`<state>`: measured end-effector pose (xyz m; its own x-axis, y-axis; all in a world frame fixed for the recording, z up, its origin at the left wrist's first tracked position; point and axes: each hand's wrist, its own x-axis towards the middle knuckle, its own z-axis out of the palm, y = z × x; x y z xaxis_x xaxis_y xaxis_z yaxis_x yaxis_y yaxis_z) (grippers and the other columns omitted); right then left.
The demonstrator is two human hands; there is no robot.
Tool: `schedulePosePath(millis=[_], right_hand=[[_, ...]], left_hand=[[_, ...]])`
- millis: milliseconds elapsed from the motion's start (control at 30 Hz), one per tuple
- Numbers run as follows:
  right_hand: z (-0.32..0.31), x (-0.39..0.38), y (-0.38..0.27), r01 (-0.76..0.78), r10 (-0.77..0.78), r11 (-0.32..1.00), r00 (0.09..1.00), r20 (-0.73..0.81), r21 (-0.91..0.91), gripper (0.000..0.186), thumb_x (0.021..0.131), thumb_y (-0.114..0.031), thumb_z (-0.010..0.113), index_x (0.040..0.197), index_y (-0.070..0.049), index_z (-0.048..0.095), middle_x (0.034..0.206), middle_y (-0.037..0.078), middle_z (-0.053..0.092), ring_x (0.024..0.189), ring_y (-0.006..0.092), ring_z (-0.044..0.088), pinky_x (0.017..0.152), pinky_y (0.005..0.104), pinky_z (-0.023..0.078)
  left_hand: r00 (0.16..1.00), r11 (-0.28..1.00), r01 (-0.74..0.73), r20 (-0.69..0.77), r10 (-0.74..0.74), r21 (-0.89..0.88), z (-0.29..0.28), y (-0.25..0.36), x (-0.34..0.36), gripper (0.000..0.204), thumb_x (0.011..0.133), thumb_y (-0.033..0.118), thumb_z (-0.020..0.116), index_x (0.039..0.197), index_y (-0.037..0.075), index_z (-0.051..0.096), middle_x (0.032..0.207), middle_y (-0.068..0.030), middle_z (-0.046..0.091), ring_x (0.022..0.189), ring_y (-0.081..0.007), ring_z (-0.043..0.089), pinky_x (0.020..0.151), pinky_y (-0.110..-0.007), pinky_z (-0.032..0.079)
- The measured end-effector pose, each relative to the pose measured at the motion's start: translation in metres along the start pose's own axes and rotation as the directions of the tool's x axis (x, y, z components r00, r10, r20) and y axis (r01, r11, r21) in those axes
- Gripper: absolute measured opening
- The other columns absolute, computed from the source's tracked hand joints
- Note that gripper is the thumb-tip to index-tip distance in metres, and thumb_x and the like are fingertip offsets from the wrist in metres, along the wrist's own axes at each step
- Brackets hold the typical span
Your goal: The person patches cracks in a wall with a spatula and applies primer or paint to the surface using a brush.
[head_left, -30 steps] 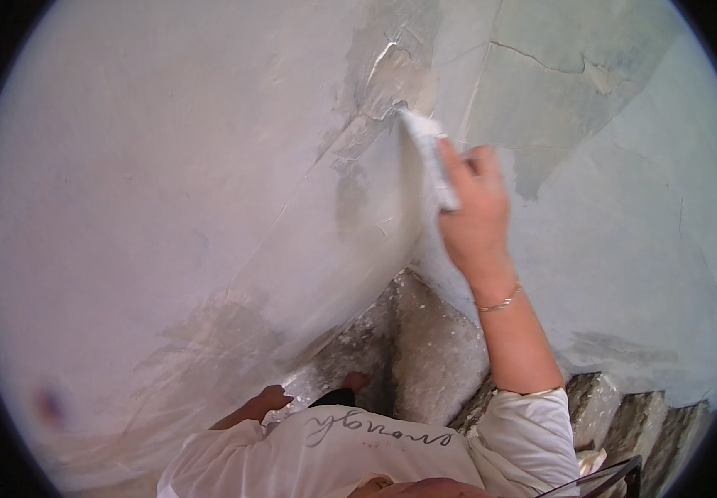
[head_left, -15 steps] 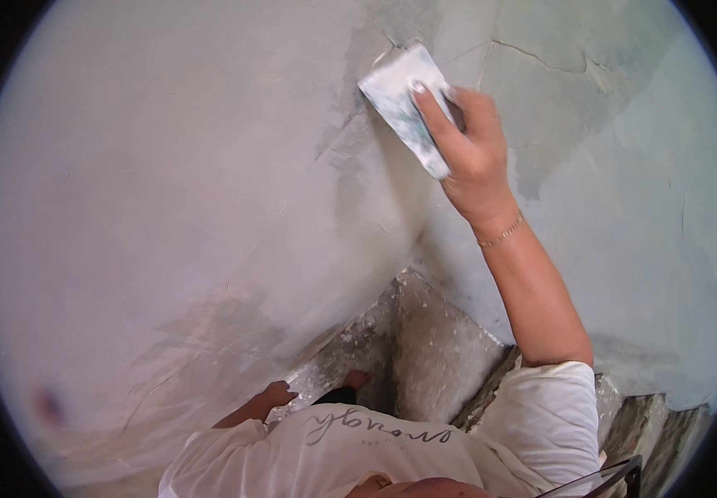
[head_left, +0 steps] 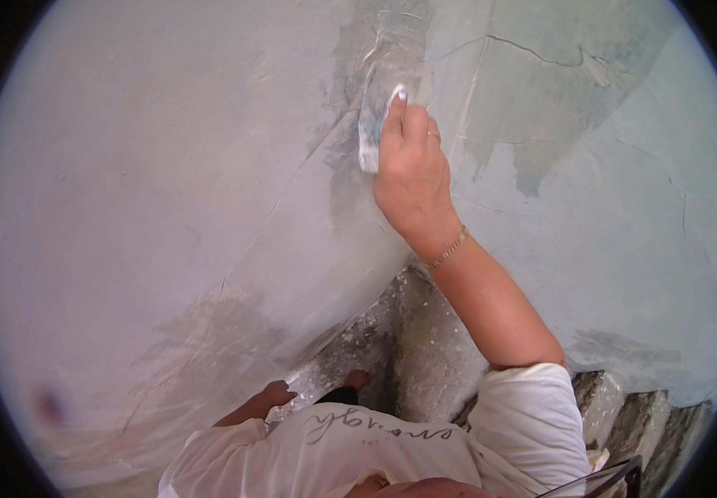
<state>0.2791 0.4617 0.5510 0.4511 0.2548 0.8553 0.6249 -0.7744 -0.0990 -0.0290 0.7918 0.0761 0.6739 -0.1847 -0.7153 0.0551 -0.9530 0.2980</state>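
Head view: right hand [head_left: 415,183] up at the plaster wall [head_left: 167,166], back of the hand toward camera. Fingers pinching a flat white spreader [head_left: 369,141]; one digit lies straight along its face, the others are bent close together just right of it. Spreader shows mostly left of those fingers, lower corner beside the knuckles, close against the wall; exact contact edge hidden.

Around and above the fingertips: darker grey patch [head_left: 354,50], rough with ridges. Well right of the fingers, past a paler strip, a second grey patch [head_left: 566,108] with a jagged crack [head_left: 541,56] across its top. Ring [head_left: 433,134] on one bent finger; chain bracelet [head_left: 451,247] below the hand, on the wrist.

Left hand [head_left: 274,393] far below and left of the right fingers, low by the wall. Its fingers are small and partly hidden; can't tell if spread or gripping.

Straight below the right hand: speckled grey step [head_left: 433,349], bare foot [head_left: 357,379] left of it. More steps [head_left: 624,411] lower right, beyond the white sleeve [head_left: 533,423]. Glasses frame [head_left: 628,473] at the bottom edge, farthest from the fingers.
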Motion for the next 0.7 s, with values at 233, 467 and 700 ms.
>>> schedulePosePath(millis=[233,467,700], right_hand=[[-0.070,-0.018,0.040,-0.336,0.338,0.894,0.940,0.046,0.297,0.031,0.074,0.004,0.057,0.105,0.006,0.060,0.081,0.016,0.056,0.076,0.0289,0.059,0.066,0.0342,0.050],[-0.067,0.027,0.044,-0.638,0.589,0.711,0.770,0.244,0.295,0.021,0.078,-0.008,0.062,0.090,0.009,0.059,0.070,0.017,0.063,0.056,0.0219,0.059,0.055,0.0325,0.048],[-0.065,-0.011,-0.026,-0.447,0.442,0.779,0.889,0.120,0.439,0.018,0.078,-0.008,0.059,0.079,0.010,0.058,0.067,0.018,0.061,0.058,0.0299,0.059,0.054,0.0397,0.048]], left_hand=[[0.986,0.994,0.110,0.128,-0.106,-0.023,-0.012,0.015,-0.007,0.067,0.082,0.056,0.055,0.115,-0.001,0.063,0.122,-0.0230,0.059,0.114,-0.0370,0.055,0.098,-0.042,0.042],[0.988,0.993,0.114,0.110,-0.110,-0.028,-0.007,0.006,-0.015,0.061,0.082,0.054,0.056,0.102,-0.003,0.067,0.109,-0.0242,0.063,0.104,-0.0394,0.059,0.091,-0.044,0.047],[0.995,0.997,0.074,0.062,-0.073,-0.012,0.001,0.006,-0.010,0.062,0.082,0.055,0.055,0.102,-0.003,0.067,0.112,-0.0248,0.062,0.106,-0.0393,0.058,0.092,-0.044,0.046]])
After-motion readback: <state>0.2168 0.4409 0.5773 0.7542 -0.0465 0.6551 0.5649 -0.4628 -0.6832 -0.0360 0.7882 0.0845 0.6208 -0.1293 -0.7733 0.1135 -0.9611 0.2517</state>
